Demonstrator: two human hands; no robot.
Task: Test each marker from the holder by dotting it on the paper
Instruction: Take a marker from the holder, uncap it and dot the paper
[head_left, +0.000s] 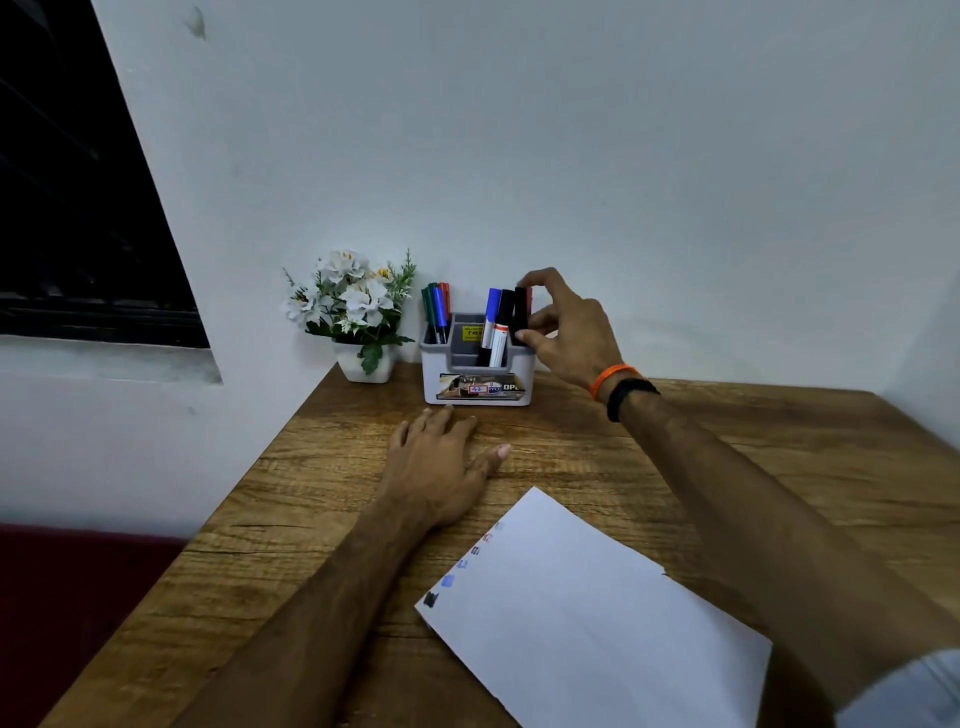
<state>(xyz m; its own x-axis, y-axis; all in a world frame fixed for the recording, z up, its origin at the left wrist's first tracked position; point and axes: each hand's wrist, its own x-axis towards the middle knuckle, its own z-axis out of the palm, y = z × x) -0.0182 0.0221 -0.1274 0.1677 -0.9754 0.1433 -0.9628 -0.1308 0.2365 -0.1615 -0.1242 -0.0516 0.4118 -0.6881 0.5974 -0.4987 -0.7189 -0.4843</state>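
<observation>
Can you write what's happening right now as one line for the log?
right hand: gripping black marker in holder | left hand: flat on table | paper: dots along edge

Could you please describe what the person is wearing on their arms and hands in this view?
Both hands are bare, with no gloves or rings visible. The right hand has two bands at the wrist: an orange wristband and a black band beside it. A pale sleeve edge shows near the right elbow. The left hand and forearm are uncovered.
</observation>
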